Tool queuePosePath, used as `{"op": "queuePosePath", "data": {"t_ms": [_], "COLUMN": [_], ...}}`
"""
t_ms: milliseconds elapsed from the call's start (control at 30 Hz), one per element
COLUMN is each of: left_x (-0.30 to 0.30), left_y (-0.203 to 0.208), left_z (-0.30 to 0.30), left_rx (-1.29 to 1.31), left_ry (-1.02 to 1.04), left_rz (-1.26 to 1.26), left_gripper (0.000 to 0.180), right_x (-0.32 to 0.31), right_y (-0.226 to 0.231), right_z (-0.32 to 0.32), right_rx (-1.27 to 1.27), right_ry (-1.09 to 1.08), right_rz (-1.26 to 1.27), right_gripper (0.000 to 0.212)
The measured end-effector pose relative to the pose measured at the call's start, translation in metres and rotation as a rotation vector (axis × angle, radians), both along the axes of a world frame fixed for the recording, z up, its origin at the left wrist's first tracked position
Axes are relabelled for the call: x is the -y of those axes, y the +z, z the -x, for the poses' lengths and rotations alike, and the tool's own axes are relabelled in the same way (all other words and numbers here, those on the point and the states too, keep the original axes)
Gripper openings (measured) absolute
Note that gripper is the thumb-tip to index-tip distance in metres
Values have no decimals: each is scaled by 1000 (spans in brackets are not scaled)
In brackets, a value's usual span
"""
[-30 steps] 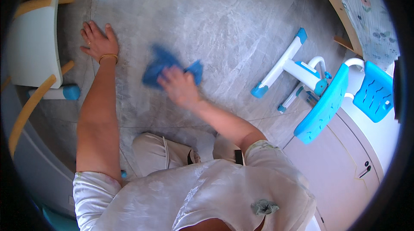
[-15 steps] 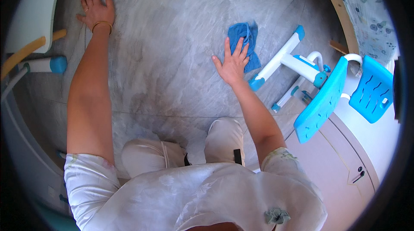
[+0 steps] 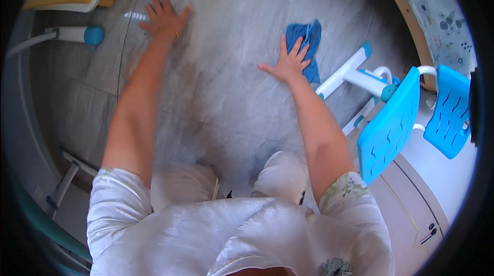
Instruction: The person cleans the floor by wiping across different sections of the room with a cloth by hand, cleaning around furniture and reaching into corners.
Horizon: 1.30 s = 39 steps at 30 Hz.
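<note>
A blue cloth lies crumpled on the grey marbled floor, right of the middle. My right hand rests on its left side with fingers spread over the fabric. The thumb points left over bare floor. Farther left, my left hand lies on the floor with its fingers fanned out and nothing in it. It looks slightly blurred. Both arms reach forward, and my knees in pale trousers are on or close to the floor.
Close to the cloth's right stands the white base of a chair with a bright blue seat. A white chair with wooden parts and a blue-capped foot are at far left. A pale cabinet door is at lower right.
My left hand has moved right across the floor, closer to my right hand. The right hand stays on the cloth, and the whole view has shifted.
</note>
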State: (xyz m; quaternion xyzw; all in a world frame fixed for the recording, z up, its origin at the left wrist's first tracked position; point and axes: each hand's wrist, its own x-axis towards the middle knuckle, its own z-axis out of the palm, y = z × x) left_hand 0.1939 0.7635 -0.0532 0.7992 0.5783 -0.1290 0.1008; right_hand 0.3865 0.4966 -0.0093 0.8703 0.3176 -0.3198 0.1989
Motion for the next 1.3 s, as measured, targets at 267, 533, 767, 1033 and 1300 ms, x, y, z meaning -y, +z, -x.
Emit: {"op": "queuePosePath", "data": {"t_ms": [267, 533, 767, 1033, 1300], "left_x": [166, 179, 189, 232, 361], "left_y": [66, 42, 52, 85, 53], "left_z": [54, 62, 56, 59, 33], "left_rx": [-400, -388, -365, -303, 115], "left_ry": [-192, -185, -163, -86, 11], "left_rz": [488, 397, 307, 241, 447], "left_gripper": [133, 133, 132, 103, 83], "right_x": [-1, 20, 156, 344, 319], "right_y": [-3, -14, -12, 24, 30], "right_z": [3, 70, 169, 84, 139], "right_rx": [-17, 107, -45, 250, -153], "right_ry": [12, 238, 292, -215, 736], "right_rz": [-135, -371, -467, -261, -576], "right_gripper": [125, 91, 48, 53, 30]}}
